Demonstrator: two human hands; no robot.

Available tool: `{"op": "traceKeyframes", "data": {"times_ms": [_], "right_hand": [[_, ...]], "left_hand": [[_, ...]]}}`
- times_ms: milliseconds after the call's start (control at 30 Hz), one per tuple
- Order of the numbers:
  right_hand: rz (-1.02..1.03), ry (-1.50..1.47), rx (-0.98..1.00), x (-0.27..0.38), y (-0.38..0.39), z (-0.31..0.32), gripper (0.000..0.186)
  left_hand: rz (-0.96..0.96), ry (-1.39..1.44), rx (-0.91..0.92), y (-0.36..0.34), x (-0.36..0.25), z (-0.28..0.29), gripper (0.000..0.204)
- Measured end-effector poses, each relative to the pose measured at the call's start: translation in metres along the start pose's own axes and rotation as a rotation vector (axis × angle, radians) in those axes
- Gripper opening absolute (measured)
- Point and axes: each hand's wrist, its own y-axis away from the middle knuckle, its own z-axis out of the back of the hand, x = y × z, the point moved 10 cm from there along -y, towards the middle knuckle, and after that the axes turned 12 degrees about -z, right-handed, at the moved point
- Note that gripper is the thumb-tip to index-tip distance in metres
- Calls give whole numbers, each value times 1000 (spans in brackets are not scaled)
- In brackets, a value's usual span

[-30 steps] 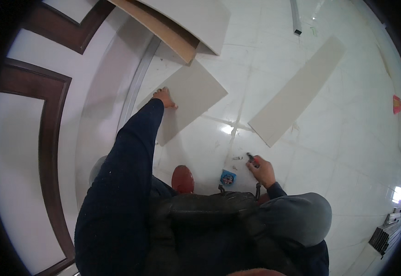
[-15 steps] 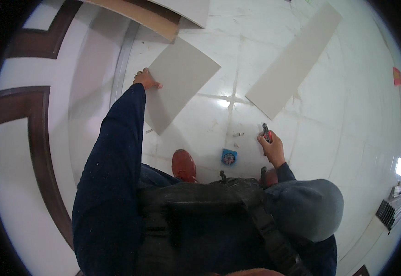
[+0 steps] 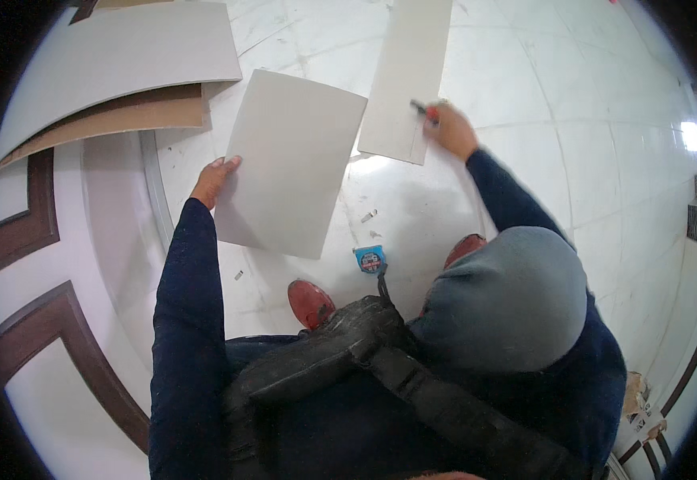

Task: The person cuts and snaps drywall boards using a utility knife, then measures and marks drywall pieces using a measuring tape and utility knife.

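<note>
My left hand grips the left edge of a pale grey rectangular panel, its thumb lying on the top face. Whether the panel rests fully on the floor I cannot tell. In my right hand is a red and black tool, apparently a utility knife, slightly blurred. That hand hovers over or beside a long strip of the same pale board, which lies on the tiles. Between my feet and the panels sits a blue tape measure.
Larger sheets of pale board and brown board reach in from the upper left. Small scraps lie on the white tiles. My red shoes stand close to the tape measure. A white door with dark brown trim borders the left.
My right hand has moved forward with the tool, up to the long strip. The panel in my left hand has turned and now lies close to the strip. My view has shifted right.
</note>
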Motion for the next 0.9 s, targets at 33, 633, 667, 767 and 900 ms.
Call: {"op": "traceKeyframes", "data": {"times_ms": [33, 633, 667, 767, 900], "right_hand": [[7, 42, -19, -7, -32, 12, 30], [-673, -1075, 72, -51, 57, -26, 21], [-659, -1068, 81, -39, 60, -22, 21], [-644, -829, 131, -56, 73, -29, 26], [-693, -709, 164, -48, 112, -21, 28]], "left_hand": [[-47, -359, 9, -8, 3, 21, 53], [-405, -712, 89, -85, -150, -324, 69], [-315, -544, 73, -103, -129, -313, 69], [-209, -435, 169, -100, -109, -332, 68], [-291, -505, 294, -77, -110, -344, 72]]}}
